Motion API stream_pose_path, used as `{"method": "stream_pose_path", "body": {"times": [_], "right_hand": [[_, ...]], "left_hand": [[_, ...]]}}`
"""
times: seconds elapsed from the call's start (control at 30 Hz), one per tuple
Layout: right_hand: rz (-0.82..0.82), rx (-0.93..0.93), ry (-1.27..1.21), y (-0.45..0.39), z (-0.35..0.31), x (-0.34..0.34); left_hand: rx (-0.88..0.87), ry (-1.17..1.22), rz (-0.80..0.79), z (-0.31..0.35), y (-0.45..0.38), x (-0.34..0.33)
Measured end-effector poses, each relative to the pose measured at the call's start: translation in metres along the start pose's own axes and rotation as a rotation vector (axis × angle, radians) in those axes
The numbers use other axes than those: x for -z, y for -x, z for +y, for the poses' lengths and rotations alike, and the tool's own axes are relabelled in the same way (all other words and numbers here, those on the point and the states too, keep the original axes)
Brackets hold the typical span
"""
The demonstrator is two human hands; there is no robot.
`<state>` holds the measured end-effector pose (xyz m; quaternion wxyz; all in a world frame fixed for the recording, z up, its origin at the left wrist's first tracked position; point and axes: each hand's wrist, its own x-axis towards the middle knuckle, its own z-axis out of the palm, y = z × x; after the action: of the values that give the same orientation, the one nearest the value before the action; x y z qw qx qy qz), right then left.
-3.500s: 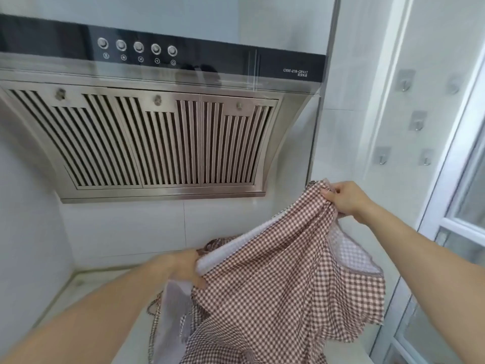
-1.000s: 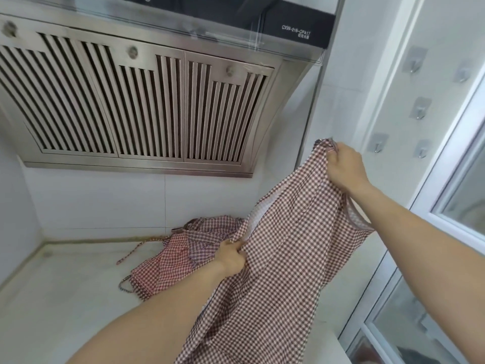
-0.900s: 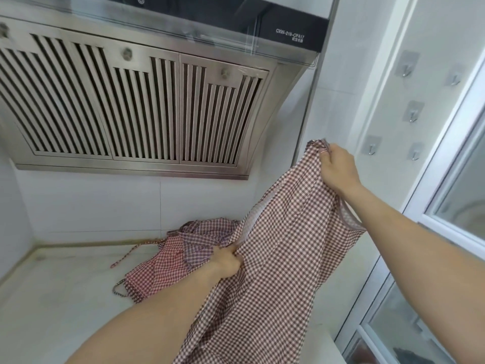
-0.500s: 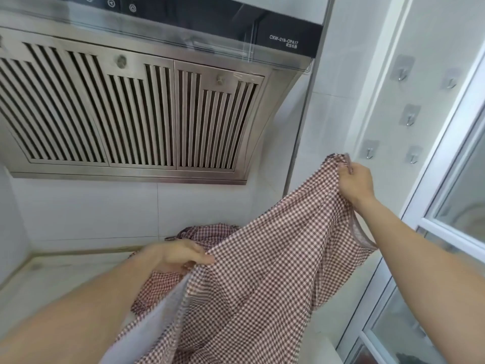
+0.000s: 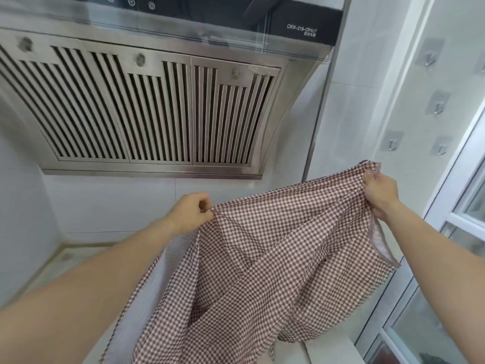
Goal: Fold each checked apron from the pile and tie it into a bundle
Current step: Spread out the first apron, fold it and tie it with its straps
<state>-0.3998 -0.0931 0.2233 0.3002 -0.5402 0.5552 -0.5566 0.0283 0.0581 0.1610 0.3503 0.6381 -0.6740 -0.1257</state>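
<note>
A brown-and-white checked apron point(image 5: 262, 258) hangs spread in the air between my hands, above the counter. My left hand point(image 5: 189, 214) pinches its top edge at the left end. My right hand point(image 5: 380, 193) grips the top edge at the right end, slightly higher. The cloth drapes down in folds, its plain white back showing along the lower left, and a pink-trimmed curved edge hangs below my right wrist. The pile of other aprons is hidden behind the held cloth.
A steel range hood point(image 5: 147, 109) with slatted grilles hangs on the back wall just above my hands. The white counter point(image 5: 65, 261) lies below at left. Several wall hooks point(image 5: 438, 106) and a glazed door frame point(image 5: 467, 232) stand at the right.
My left hand has risen and moved left along the top edge, pulling the apron wide. The pile of aprons on the counter, visible before, is now covered by the cloth.
</note>
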Motion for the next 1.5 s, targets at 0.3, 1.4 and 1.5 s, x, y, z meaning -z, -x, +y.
{"method": "stream_pose_path", "body": {"times": [0.3, 1.4, 1.5], "right_hand": [[0.094, -0.089, -0.110, 0.013, -0.003, 0.003], [-0.178, -0.350, -0.277, 0.026, 0.012, 0.017], [-0.274, -0.305, -0.253, 0.037, 0.002, 0.017]], "left_hand": [[0.181, -0.038, -0.603, -0.024, 0.019, -0.004], [0.321, 0.019, -0.185, -0.017, 0.020, 0.067], [0.352, -0.121, -0.189, -0.016, 0.018, 0.067]]}}
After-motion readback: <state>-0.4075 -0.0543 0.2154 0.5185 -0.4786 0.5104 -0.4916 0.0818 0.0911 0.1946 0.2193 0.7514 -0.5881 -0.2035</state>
